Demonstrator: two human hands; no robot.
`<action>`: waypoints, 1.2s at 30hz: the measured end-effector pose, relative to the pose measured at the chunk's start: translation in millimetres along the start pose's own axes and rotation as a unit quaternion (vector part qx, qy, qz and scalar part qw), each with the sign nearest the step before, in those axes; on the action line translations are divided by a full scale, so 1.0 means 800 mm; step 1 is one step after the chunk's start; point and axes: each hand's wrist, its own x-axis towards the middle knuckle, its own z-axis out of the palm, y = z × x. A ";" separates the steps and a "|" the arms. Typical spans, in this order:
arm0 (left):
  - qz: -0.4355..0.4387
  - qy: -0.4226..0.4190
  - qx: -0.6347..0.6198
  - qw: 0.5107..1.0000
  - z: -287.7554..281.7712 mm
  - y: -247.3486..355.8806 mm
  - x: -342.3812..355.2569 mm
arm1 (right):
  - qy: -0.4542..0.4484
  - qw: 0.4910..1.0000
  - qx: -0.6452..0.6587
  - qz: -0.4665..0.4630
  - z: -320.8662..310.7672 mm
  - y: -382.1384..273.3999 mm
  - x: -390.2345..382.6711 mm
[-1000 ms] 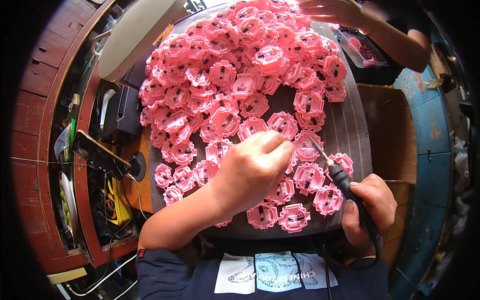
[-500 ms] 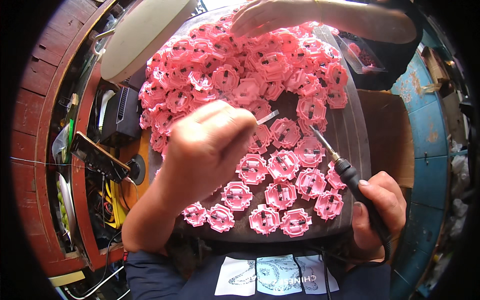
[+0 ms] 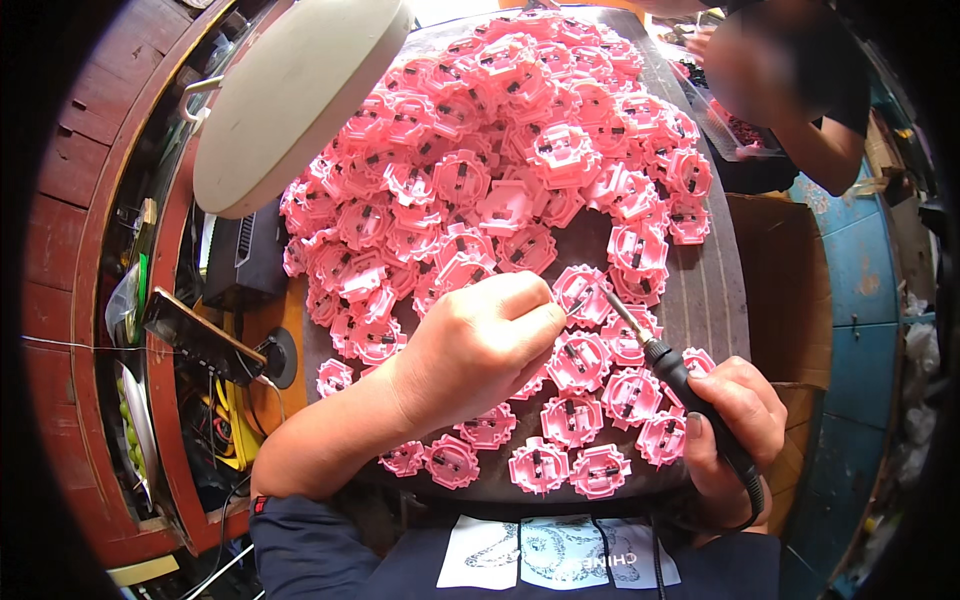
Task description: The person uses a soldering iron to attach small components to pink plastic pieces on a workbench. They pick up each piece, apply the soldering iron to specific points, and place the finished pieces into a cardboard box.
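Note:
Pink plastic housings (image 3: 460, 175) with small black parts inside are heaped over a dark grey board (image 3: 705, 295), with several lying singly toward the near edge. My left hand (image 3: 490, 335) is closed in a pinch just left of one housing (image 3: 580, 295); whatever its fingertips hold is hidden. My right hand (image 3: 730, 425) grips a black-handled soldering iron (image 3: 672, 368), its metal tip slanting up-left to that same housing, near my left fingertips. I cannot tell whether the tip touches it.
A pale lamp head (image 3: 285, 105) overhangs the upper left, above a black box (image 3: 240, 260). A phone (image 3: 200, 335) leans among cables at left. A co-worker's arm (image 3: 820, 155) is at upper right beside a clear tray (image 3: 735, 135). A cardboard box (image 3: 775, 290) stands right of the board.
My left hand swung left half a second ago, showing a thin pale strip at its fingers, and is now back rightward near the iron's tip. The co-worker's hand has withdrawn rightward from the heap.

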 end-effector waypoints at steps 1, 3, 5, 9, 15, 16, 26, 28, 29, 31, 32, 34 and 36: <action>-0.001 -0.012 0.006 1.000 0.002 -0.002 0.000 | -0.001 1.000 0.001 -0.001 0.001 0.002 0.000; -0.002 -0.015 0.000 1.000 0.005 -0.006 0.000 | -0.005 1.000 0.002 -0.002 0.004 0.004 0.000; -0.004 -0.015 -0.002 1.000 0.008 -0.009 0.000 | -0.016 1.000 -0.003 -0.007 0.002 0.003 0.004; -0.009 -0.020 -0.002 1.000 0.010 -0.011 0.000 | -0.023 1.000 -0.005 -0.012 0.003 0.005 0.007; -0.004 -0.011 -0.011 1.000 0.015 -0.013 0.002 | -0.027 1.000 -0.006 -0.014 0.003 0.005 0.008; -0.003 -0.007 -0.014 1.000 0.015 -0.013 0.002 | -0.030 0.999 -0.007 -0.011 0.002 0.004 0.008; -0.002 -0.012 -0.006 1.000 0.018 -0.016 0.002 | -0.028 0.999 -0.005 -0.019 0.004 0.008 0.006; -0.002 -0.016 -0.001 1.000 0.018 -0.015 0.002 | -0.032 0.999 -0.006 -0.018 0.003 0.006 0.006; -0.007 -0.019 0.002 1.000 0.017 -0.014 0.001 | -0.032 0.999 -0.005 -0.015 0.002 0.005 0.006; -0.014 -0.024 0.005 1.000 0.015 -0.013 -0.001 | -0.032 0.999 -0.007 -0.009 0.000 0.005 0.006; -0.014 -0.016 0.005 1.000 0.014 -0.014 0.000 | -0.030 1.000 -0.007 -0.005 -0.001 0.005 0.006; -0.016 -0.001 0.008 1.000 0.010 -0.013 -0.001 | -0.028 1.000 -0.002 0.000 0.000 0.005 0.006; -0.020 0.012 0.010 1.000 0.012 -0.013 -0.001 | -0.029 1.000 0.003 -0.005 0.003 0.006 0.006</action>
